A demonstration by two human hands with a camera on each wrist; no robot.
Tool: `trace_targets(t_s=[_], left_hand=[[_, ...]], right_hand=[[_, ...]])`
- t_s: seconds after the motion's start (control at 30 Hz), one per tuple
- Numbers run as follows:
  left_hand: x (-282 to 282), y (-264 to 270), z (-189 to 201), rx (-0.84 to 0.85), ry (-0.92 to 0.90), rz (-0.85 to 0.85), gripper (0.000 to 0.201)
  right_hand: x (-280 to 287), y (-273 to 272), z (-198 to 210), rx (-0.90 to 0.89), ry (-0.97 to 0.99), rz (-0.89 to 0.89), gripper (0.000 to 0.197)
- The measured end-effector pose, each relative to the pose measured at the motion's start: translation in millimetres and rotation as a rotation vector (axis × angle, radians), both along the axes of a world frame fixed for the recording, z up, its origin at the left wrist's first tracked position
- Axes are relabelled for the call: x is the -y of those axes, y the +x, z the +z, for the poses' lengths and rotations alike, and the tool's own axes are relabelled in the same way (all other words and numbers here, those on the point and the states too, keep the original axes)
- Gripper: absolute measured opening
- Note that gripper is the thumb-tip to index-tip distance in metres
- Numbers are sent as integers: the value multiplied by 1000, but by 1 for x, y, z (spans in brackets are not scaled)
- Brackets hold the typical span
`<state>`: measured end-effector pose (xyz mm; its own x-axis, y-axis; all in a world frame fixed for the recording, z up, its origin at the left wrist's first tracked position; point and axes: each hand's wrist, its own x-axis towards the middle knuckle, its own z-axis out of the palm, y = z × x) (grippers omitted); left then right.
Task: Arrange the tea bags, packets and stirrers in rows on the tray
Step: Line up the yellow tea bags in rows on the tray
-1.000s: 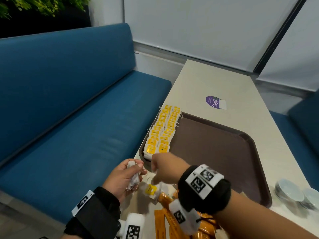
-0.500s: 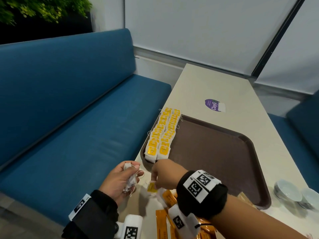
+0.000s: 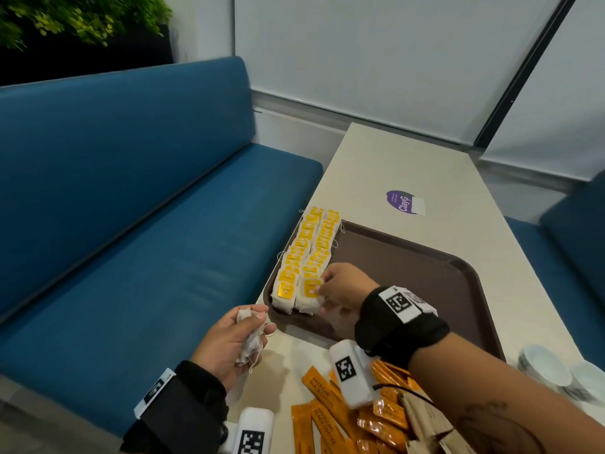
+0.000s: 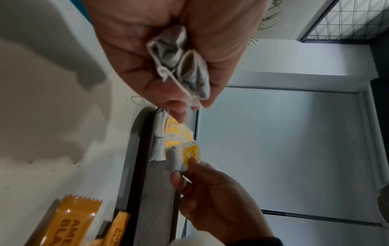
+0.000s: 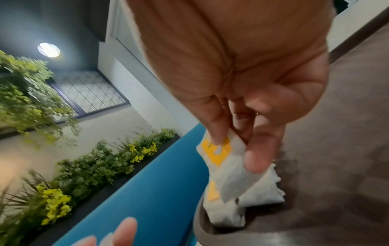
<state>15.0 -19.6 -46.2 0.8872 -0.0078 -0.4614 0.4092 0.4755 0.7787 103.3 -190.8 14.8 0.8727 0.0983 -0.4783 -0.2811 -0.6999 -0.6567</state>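
Two rows of white tea bags with yellow tags (image 3: 309, 253) lie along the left side of the brown tray (image 3: 425, 273). My right hand (image 3: 340, 286) pinches one tea bag (image 5: 227, 163) by its yellow tag at the near end of the right-hand row, just above the tray's near left corner (image 4: 185, 154). My left hand (image 3: 235, 339) hovers over the table's left edge and grips a small bunch of tea bags (image 4: 181, 64) with strings dangling. Orange coffee stick packets (image 3: 327, 407) lie in a heap on the table below my right wrist.
The tray (image 4: 145, 183) sits on a pale table (image 3: 409, 165) beside a blue bench seat (image 3: 131, 224). A purple sticker (image 3: 401, 201) lies beyond the tray. White cups (image 3: 553, 371) stand at the table's right edge. Brown paper packets (image 3: 425, 421) lie by the coffee sticks.
My right hand has carried a tea bag up from the table, near the packets, onto the near end of the right-hand row on the tray. My left hand kept hold of its bunch.
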Motion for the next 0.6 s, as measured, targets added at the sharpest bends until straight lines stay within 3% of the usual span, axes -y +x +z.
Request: trace_targets(t_s=[0.07, 0.17, 0.23, 0.3, 0.33, 0.5, 0.6], left_hand=[[0, 0, 0, 10, -1, -7, 13], [1, 0, 0, 13, -17, -2, 14], [2, 0, -1, 7, -22, -2, 16], [2, 0, -4, -1, -23, -7, 17], [2, 0, -5, -3, -23, -9, 17], [5, 2, -8, -9, -11, -23, 18], [7, 3, -7, -5, -14, -28, 19]], right_hand=[[-6, 3, -5, -46, -59, 22, 4], [-15, 5, -14, -165, -14, -83, 41], [-17, 6, -14, -224, -98, -21, 53], [-17, 14, -19, -251, 19, -101, 47], [-17, 14, -17, -210, -8, -26, 42], [-16, 19, -14, -436, -77, -109, 22], [-15, 26, -18, -434, -64, -107, 17]])
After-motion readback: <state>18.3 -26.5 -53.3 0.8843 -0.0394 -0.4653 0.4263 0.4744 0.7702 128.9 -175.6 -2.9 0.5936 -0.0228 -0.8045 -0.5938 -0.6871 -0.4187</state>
